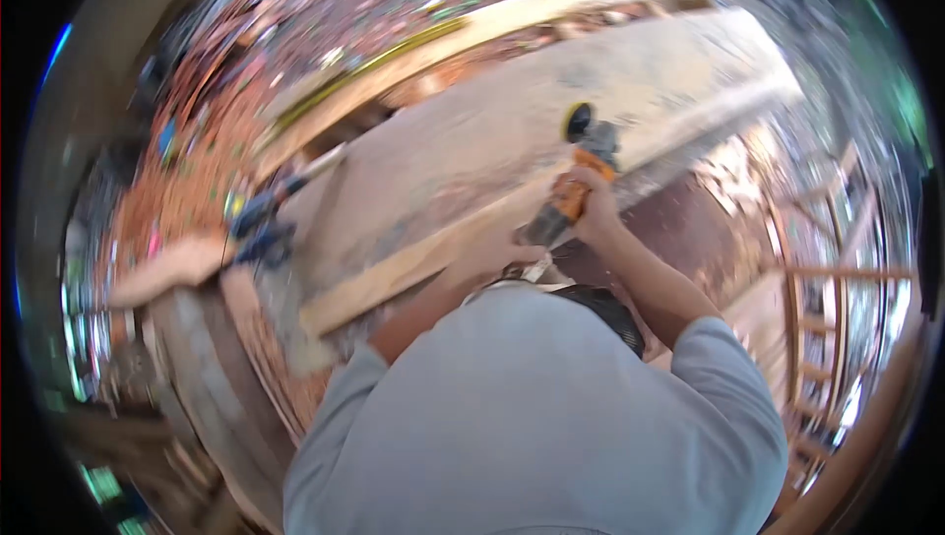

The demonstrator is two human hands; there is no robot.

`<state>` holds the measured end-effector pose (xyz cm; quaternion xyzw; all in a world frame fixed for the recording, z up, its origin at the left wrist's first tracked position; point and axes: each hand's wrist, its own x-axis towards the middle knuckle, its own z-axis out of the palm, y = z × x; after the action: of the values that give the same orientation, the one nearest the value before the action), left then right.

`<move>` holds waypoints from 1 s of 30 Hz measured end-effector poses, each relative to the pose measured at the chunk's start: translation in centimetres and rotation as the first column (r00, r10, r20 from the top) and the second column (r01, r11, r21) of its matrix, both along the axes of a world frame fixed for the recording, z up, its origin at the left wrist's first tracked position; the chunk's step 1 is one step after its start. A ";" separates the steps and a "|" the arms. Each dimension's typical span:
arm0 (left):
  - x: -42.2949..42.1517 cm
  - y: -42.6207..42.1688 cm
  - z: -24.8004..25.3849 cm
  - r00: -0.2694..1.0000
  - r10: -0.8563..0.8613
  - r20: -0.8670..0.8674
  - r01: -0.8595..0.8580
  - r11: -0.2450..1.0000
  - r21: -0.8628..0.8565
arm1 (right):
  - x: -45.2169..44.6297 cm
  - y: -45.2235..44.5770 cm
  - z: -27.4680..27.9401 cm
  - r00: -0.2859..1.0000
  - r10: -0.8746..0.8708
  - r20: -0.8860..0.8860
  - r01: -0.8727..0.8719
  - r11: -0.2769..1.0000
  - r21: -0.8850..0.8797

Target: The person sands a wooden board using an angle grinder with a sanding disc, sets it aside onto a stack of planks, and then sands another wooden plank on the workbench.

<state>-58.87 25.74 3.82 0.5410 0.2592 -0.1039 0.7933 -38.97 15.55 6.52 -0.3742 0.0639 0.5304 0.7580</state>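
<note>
An orange and black power tool [565, 202] with a round yellow-edged disc [578, 122] at its far end is over the near side of a large wooden slab [443, 141]. My right hand [592, 196] is wrapped round the tool's orange body. Close to the tool's rear end is my left hand [502, 249], near a small whitish piece or cord; its fingers are blurred, and what they hold is unclear. The disc points away from me, and whether it touches the wood cannot be made out.
Long pale boards [492, 18] lie beyond the slab, one with a yellow strip. Dark blue tools [264, 225] sit at the slab's left end. Wooden planks [202, 358] are at lower left, and a wooden frame [837, 274] stands at right.
</note>
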 end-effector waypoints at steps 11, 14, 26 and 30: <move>-14.0 2.8 5.6 0.924 0.366 0.112 -0.382 0.888 0.254 | -14.1 8.2 1.1 0.812 0.578 0.075 -0.583 0.805 0.110; -20.2 3.2 4.9 0.894 0.448 -0.021 -0.357 0.738 0.573 | -14.3 10.3 -0.7 0.116 0.860 0.497 -0.822 0.364 -0.438; -51.9 0.5 1.0 0.686 0.727 -0.005 -0.198 0.193 0.961 | -21.9 9.1 -4.3 -0.632 0.696 0.340 0.050 0.474 -0.879; -56.1 2.6 1.8 0.684 0.722 -0.105 -0.074 0.212 0.974 | -20.7 7.0 -4.3 -0.631 0.707 0.319 0.067 0.460 -0.886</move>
<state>-114.97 28.34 5.67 0.7379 0.6227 0.1339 0.2232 -59.71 22.55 2.23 -0.7617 -0.6075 0.2245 -0.0198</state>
